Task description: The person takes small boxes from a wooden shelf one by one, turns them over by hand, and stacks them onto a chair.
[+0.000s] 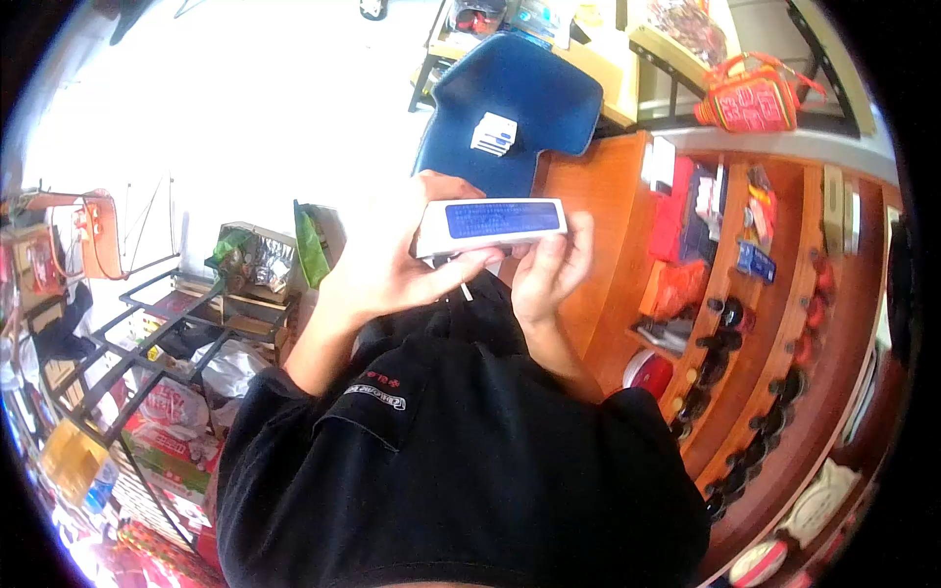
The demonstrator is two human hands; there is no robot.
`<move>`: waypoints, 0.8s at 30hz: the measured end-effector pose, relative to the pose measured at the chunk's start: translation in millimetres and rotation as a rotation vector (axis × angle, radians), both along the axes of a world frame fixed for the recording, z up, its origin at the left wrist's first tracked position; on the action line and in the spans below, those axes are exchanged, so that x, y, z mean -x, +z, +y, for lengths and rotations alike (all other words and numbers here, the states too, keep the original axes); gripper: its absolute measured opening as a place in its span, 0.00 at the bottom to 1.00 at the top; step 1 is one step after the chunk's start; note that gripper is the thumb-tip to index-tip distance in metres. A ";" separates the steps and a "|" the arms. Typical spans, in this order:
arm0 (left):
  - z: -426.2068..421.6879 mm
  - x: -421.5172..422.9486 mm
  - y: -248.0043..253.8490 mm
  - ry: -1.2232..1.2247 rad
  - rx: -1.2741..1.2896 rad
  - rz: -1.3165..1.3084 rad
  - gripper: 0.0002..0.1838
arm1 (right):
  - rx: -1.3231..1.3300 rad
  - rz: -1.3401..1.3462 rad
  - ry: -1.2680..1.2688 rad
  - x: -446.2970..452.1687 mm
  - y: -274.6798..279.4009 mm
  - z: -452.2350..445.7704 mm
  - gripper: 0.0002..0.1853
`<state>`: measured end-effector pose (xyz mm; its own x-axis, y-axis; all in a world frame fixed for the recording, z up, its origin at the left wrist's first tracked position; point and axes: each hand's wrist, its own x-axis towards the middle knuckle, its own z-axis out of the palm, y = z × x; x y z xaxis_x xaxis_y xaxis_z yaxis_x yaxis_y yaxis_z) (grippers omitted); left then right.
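Note:
Between my two hands is a small white box [502, 220] with a blue printed panel facing up toward me; the print is too small to read. My left hand [412, 260] grips its left end, fingers behind and thumb along the near lower edge. At the right end, my right hand [554, 269] has its fingers and thumb closed on the near lower corner. Beyond the box, a small stack of white, blue-marked pieces [494, 134] rests on the seat of a blue chair [520, 83].
Wooden shelves [745, 294] with several dark bottles [718, 343] run along the right. On the left stands a black metal rack [147, 323] with bags and boxes. A red lantern-shaped ornament [753, 103] is at the upper right.

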<state>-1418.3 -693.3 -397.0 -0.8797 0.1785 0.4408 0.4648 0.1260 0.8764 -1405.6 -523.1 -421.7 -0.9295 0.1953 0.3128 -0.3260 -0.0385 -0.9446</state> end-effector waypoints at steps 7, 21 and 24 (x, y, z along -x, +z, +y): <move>8.1 -49.6 7.5 -0.102 -0.271 -0.250 0.21 | -0.172 0.119 -0.163 -66.5 31.3 -3.8 0.15; 168.4 -142.9 59.1 -0.992 -0.470 -0.049 0.24 | -0.411 0.555 -0.589 -242.6 57.6 118.0 0.30; 236.5 -205.5 71.9 -1.270 -0.278 0.018 0.25 | -0.393 0.674 -0.600 -341.7 39.1 152.5 0.31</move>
<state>-1212.8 -456.8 -325.0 -0.1573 0.7786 0.6075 0.1366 -0.5921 0.7942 -1063.9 -370.6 -382.6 -0.3129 0.3451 0.8849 -0.6642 0.5864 -0.4636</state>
